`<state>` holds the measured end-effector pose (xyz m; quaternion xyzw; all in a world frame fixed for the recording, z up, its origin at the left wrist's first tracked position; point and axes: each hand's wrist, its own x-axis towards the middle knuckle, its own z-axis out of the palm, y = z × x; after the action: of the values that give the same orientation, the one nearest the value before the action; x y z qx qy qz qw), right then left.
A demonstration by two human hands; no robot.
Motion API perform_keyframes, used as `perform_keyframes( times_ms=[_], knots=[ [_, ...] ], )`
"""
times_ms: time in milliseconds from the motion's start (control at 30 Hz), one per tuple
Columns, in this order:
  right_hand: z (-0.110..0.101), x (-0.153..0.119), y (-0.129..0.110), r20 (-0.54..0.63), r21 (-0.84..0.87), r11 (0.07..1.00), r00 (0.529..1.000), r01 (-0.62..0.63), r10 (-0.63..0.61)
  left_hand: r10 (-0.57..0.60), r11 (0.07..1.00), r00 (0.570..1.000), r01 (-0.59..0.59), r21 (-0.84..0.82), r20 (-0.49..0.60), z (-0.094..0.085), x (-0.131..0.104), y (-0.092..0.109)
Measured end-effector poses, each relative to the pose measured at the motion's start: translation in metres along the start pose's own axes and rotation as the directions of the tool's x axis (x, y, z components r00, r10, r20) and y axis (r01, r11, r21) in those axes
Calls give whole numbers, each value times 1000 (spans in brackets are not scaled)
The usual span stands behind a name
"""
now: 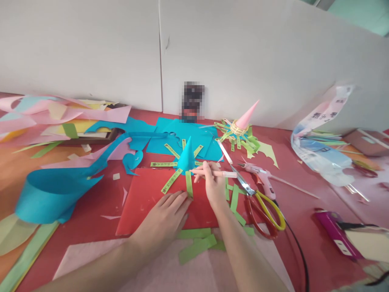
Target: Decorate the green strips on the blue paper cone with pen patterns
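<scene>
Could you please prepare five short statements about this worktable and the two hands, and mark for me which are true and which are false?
1. The right hand holds a pen. True.
2. The blue cone lies on its side. False: it stands with its point up.
3. The scissors lie to the right of both hands. True.
4. The left hand touches the glue gun. False: it rests at the near end of a green strip.
5. The pink cone is farther from the person than the blue one. True.
</scene>
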<state>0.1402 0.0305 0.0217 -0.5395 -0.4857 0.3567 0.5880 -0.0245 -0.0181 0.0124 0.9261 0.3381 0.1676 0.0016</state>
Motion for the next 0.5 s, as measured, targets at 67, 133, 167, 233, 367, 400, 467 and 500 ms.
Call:
perform_keyframes(
  times_ms=[67,133,167,233,367,400,467,500],
  knots=[
    [0,-2,-3,-12,-59,997,999,47,-48,7,1000,1000,-7,17,0,-1,0,0],
    [-1,-4,-7,-19,-116,989,995,96,-99,13,999,1000,-13,29,-1,-2,0,0],
    [-1,-5,-8,-26,-138,984,993,113,-117,16,999,1000,-16,32,-1,-3,0,0],
    [0,-6,-10,-35,-150,981,992,119,-125,19,999,1000,-19,33,0,-3,1,0],
    [2,-4,-7,-58,28,1000,998,12,-10,5,1000,1000,-5,14,5,-1,1,0],
    [2,-2,-5,-67,105,994,997,-18,25,1,1000,1000,-1,8,8,-1,0,0],
    [-1,2,-3,-103,242,969,992,-41,68,-6,1000,1000,6,-4,18,0,0,0],
    [-3,5,-2,-132,294,955,988,-38,80,-10,1000,1000,10,-10,24,0,0,0]
  ],
)
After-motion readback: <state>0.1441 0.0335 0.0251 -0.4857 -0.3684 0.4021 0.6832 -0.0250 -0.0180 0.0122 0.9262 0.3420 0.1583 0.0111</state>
